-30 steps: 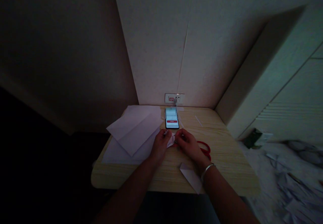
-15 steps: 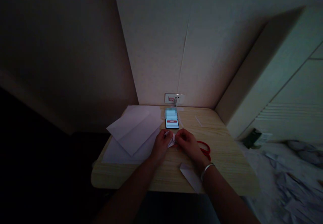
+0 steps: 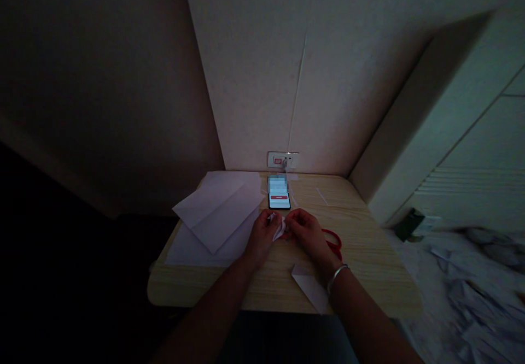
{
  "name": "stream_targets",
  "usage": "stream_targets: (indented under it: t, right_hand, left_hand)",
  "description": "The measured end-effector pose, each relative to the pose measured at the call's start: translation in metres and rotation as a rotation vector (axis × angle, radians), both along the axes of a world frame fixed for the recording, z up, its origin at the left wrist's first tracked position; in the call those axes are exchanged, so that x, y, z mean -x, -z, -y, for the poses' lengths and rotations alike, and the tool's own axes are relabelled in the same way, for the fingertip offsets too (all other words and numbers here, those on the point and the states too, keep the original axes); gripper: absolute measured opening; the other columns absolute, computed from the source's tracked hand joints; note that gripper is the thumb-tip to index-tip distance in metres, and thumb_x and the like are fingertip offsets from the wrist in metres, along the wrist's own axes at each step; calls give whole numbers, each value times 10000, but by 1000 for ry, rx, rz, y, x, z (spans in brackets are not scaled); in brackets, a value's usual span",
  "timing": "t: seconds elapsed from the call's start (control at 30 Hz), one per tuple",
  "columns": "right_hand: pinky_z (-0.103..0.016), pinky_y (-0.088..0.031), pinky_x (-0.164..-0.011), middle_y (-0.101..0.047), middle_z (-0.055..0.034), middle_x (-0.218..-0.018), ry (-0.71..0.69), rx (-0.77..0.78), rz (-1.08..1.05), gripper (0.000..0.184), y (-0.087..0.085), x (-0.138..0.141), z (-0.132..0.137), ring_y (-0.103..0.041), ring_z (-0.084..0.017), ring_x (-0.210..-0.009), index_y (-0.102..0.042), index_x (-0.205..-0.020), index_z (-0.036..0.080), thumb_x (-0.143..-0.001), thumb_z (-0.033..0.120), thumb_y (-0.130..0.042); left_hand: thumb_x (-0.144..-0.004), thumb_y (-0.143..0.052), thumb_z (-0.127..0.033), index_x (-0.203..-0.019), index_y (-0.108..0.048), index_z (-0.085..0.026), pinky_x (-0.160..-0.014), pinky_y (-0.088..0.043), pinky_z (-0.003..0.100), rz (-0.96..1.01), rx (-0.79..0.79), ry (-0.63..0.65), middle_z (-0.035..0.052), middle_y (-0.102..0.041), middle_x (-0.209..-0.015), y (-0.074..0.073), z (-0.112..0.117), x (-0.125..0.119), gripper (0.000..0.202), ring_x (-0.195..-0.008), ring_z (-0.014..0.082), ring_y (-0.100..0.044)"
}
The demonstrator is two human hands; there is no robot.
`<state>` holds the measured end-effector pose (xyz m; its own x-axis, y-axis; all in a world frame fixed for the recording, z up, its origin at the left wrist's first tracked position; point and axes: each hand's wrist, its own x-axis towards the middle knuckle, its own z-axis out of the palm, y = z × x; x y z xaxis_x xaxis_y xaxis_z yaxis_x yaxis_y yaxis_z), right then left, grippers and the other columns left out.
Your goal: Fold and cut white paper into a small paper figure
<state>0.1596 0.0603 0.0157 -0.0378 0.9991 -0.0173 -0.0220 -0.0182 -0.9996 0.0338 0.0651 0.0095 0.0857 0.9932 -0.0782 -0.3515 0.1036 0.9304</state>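
Between my hands is a small folded piece of white paper (image 3: 279,229), held just above the wooden table. My left hand (image 3: 261,236) pinches its left side with thumb and fingers. The fingers of my right hand (image 3: 307,233) are closed on the paper's right edge; their tips partly cover it. Red-handled scissors (image 3: 334,242) lie beside my right hand, which hides part of them. Below my right wrist, a folded paper strip (image 3: 308,286) rests near the table's front edge. A lit phone (image 3: 279,197) lies just beyond my fingers.
White paper sheets (image 3: 221,216) overlap on the left of the wooden table (image 3: 369,265). Thin paper strips (image 3: 322,195) lie toward the back. A wall socket (image 3: 283,160) holds a plug behind the phone. Rumpled cloth or paper (image 3: 484,309) covers the floor at right.
My hands stay in nearly the same place. My right fingers have shifted very slightly away from the left, and a little more of the folded paper shows between them.
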Motion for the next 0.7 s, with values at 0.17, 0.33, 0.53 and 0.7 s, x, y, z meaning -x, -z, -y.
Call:
stream_targets:
  t: [0.17,0.33,0.53,0.7]
  right_hand:
    - [-186,-368,-409,-534,42,-578,3,-5,-69,198,-1,1,-1,-474,-78,-454,-535,-736,174,-713,344,-635]
    - [-185,-366,-407,-533,52,-561,4,4,-126,205,2,0,-2,-478,-79,-448,-538,-758,178,-708,342,-651]
    - [-190,-374,-422,-547,42,-617,-12,-16,-95,229,0,0,0,-486,-83,-477,-534,-803,184,-709,353,-658]
    - [-204,-403,-468,-568,19,-681,-56,-55,7,204,2,-1,1,-506,-98,-533,-546,-857,185,-746,337,-624]
  left_hand:
    - [-671,-686,-441,-784,-530,-166,-527,-457,200,34,11,5,-25,-576,-681,3,-1,0,336,-581,94,-547]
    - [-665,-686,-456,-800,-531,-163,-549,-485,229,60,31,15,-9,-599,-710,10,-2,0,358,-614,114,-572]
    - [-663,-692,-436,-795,-530,-166,-568,-520,275,115,95,23,-1,-618,-732,4,-1,2,341,-630,133,-594]
    - [-645,-710,-418,-779,-534,-160,-555,-505,249,143,123,-2,-9,-615,-694,-1,-1,2,339,-599,119,-580]
